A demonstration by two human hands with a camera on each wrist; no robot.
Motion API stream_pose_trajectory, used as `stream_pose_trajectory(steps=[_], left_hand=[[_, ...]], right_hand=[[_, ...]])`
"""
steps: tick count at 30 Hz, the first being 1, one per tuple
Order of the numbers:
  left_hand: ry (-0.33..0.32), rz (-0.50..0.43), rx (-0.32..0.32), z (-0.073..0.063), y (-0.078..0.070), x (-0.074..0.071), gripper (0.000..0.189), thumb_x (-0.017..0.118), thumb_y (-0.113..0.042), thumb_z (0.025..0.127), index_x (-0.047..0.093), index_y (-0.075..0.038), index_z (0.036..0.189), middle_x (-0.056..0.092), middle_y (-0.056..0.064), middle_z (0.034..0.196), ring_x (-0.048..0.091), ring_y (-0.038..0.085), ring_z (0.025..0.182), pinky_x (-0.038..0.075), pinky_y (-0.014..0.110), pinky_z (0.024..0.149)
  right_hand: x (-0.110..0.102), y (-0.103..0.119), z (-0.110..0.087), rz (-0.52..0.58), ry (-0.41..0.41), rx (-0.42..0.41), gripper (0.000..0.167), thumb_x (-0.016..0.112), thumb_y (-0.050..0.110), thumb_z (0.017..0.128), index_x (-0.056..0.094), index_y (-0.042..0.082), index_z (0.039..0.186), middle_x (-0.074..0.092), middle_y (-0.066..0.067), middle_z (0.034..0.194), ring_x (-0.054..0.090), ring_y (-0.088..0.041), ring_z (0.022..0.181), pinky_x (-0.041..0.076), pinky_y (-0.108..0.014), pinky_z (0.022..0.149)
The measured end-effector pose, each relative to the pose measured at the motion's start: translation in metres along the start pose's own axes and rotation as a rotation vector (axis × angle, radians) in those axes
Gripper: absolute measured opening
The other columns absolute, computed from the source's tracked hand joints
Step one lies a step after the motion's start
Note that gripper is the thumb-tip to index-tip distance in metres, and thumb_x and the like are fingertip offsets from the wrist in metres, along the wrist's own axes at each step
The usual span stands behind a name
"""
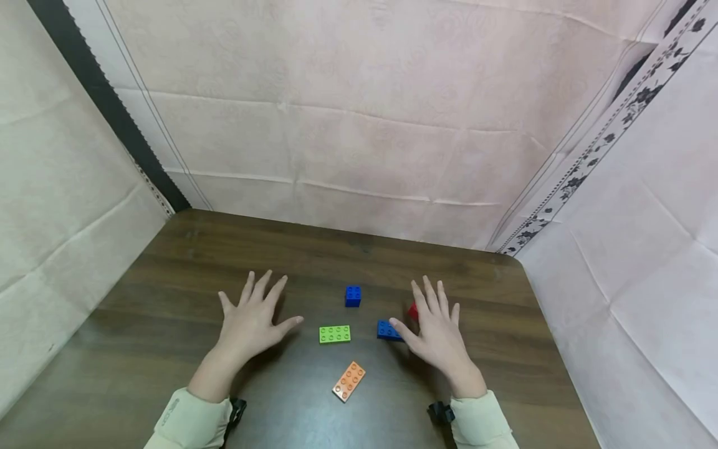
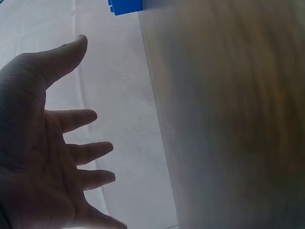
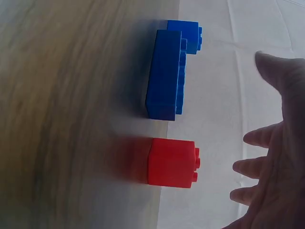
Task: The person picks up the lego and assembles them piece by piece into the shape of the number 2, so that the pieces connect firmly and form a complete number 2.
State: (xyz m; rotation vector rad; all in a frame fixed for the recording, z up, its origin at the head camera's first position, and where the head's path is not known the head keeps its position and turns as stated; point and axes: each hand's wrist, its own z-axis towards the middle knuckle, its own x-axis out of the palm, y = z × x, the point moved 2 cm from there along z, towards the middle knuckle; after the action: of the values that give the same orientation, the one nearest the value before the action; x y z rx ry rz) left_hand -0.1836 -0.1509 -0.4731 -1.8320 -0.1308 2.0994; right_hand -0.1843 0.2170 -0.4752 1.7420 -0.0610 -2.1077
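Note:
My left hand (image 1: 250, 321) hovers with fingers spread over the left part of the table, holding nothing; the lime green brick (image 1: 335, 334) is nearest to it. On the other side, my right hand (image 1: 440, 333) is spread out above a long blue brick (image 3: 164, 76) and a red brick (image 3: 171, 162), apart from both in the right wrist view. In the head view that hand partly covers these two bricks. A small blue brick (image 1: 353, 296) stands farther back between the hands. Closer to me lies an orange brick (image 1: 348, 381), turned at an angle.
The bricks rest on a dark wooden table (image 1: 280, 399) with rounded far corners. Pale cloth (image 1: 336, 143) hangs behind it and at both sides. Each wrist wears a black strap (image 1: 441, 412) beside a light green sleeve.

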Motion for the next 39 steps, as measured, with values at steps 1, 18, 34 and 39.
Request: stream_pose_trajectory(steps=[1,18,34,39], left_hand=[[0.002,-0.015,0.005,0.000,-0.001,0.001,0.091,0.064,-0.070,0.086,0.038,-0.018,0.155,0.031,0.018,0.160,0.019,0.046,0.148,0.001,0.086,0.099],[0.289,-0.354,0.169,0.020,-0.039,0.032,0.045,0.086,-0.023,0.081,0.069,-0.004,0.118,0.063,0.004,0.103,0.059,0.018,0.094,0.051,0.040,0.084],[0.300,-0.379,0.220,0.021,-0.050,0.042,0.028,0.086,-0.016,0.081,0.073,-0.007,0.104,0.063,0.001,0.096,0.059,0.016,0.086,0.052,0.038,0.077],[0.272,-0.356,0.200,0.019,-0.051,0.043,0.025,0.086,-0.017,0.081,0.076,-0.008,0.102,0.063,-0.001,0.092,0.058,0.013,0.080,0.050,0.033,0.072]], right_hand=[[0.000,0.001,0.001,0.008,-0.004,-0.008,0.092,0.052,0.073,0.091,0.027,0.017,0.160,0.017,-0.013,0.166,0.003,-0.039,0.153,0.011,-0.082,0.104],[0.027,0.065,0.062,0.105,0.163,-0.215,0.058,0.070,0.026,0.096,0.049,0.009,0.147,0.048,-0.009,0.151,0.047,-0.024,0.137,0.042,-0.043,0.109],[0.049,0.070,0.088,0.145,0.296,-0.169,0.049,0.075,0.023,0.093,0.058,0.003,0.135,0.064,-0.013,0.130,0.063,-0.027,0.117,0.051,-0.047,0.098],[0.048,0.069,0.080,0.213,0.296,-0.111,0.044,0.072,0.030,0.095,0.059,0.009,0.131,0.066,-0.010,0.123,0.065,-0.024,0.110,0.054,-0.047,0.093]])
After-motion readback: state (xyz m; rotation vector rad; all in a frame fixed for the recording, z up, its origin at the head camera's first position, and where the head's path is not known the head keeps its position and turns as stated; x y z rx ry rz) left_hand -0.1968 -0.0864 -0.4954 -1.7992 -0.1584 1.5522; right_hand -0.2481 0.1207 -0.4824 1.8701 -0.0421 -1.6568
